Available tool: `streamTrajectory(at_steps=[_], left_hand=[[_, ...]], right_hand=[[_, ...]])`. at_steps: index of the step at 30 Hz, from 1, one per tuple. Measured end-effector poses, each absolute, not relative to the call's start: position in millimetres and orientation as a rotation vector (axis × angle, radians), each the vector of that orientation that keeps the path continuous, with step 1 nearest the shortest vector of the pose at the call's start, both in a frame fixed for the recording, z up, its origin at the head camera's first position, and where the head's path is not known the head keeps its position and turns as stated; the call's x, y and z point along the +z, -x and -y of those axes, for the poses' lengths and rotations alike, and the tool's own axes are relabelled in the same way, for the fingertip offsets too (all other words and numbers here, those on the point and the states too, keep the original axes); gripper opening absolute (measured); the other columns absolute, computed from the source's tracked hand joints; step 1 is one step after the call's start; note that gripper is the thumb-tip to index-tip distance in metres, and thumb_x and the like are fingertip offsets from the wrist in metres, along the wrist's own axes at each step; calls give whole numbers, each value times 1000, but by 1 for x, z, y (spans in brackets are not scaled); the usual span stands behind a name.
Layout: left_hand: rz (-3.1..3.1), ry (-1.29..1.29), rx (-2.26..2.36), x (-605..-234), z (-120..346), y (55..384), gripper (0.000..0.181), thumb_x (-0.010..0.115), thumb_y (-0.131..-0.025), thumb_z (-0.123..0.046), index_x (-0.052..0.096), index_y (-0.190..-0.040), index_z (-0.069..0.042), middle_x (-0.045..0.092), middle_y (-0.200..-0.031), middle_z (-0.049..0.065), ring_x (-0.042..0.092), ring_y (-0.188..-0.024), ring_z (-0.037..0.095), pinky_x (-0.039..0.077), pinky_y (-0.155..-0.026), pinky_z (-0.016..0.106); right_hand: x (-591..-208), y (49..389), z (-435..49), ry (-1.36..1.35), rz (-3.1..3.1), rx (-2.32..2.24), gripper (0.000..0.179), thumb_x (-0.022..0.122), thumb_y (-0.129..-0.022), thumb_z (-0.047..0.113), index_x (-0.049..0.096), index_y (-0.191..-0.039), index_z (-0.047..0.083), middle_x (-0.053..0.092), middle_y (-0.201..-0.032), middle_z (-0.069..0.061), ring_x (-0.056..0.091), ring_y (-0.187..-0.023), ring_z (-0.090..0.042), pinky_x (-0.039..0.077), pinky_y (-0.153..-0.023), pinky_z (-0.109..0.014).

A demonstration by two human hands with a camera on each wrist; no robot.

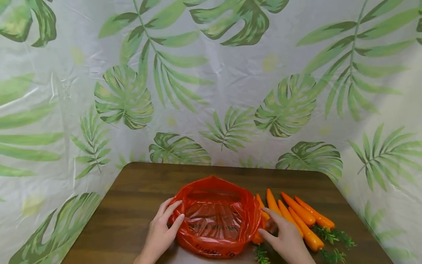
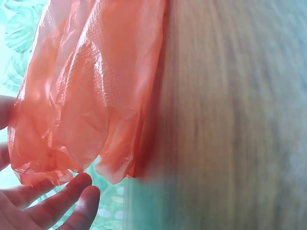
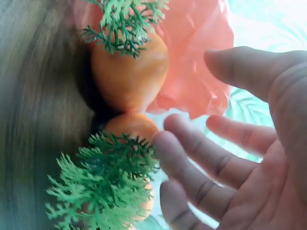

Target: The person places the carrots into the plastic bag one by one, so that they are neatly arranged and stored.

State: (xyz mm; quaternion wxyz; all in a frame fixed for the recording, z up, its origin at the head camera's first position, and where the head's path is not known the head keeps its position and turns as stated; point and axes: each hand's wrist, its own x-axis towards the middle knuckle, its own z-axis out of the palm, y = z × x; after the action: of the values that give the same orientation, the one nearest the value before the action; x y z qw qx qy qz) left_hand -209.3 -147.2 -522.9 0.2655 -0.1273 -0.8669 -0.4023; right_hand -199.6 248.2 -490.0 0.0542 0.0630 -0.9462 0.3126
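The red bag (image 1: 214, 216) sits wide-mouthed on the table (image 1: 138, 194) — the left hand (image 1: 159, 231), grip spread, touches its left side; the right hand (image 1: 288, 236), likewise spread, is near the carrots (image 1: 298, 209).

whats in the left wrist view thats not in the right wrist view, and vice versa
Only the left wrist view shows the left hand, its fingers at the bag's edges.

Only the right wrist view shows the right hand, its thumb spread from the fingers, and the carrots with their green leafy tops.

Both show part of the red plastic bag, the wood-grain tabletop and the leaf-print sheet behind.
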Motion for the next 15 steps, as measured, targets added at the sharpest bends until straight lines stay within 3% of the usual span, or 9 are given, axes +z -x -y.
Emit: streamTrajectory(at_steps=[9,15], left_hand=[[2375,255,-1071,-524,150,203,42,77,-91,-28,68,-132,-23,56,-141,-3,65,-110,18,56,-87,49],[2338,295,-1049,-520,149,210,42,77,-90,-24,68,-132,-22,55,-141,-4,66,-99,10,57,-83,45]], right_hand=[[-496,194,-241,-142,3030,678,88,80,-73,62,55,-145,19,54,-70,15,49,-60,-7,44,-58,-33],[-496,200,-242,-164,3017,508,101,75,-65,78,56,-144,18,62,-85,8,56,-79,-20,47,-67,-50]])
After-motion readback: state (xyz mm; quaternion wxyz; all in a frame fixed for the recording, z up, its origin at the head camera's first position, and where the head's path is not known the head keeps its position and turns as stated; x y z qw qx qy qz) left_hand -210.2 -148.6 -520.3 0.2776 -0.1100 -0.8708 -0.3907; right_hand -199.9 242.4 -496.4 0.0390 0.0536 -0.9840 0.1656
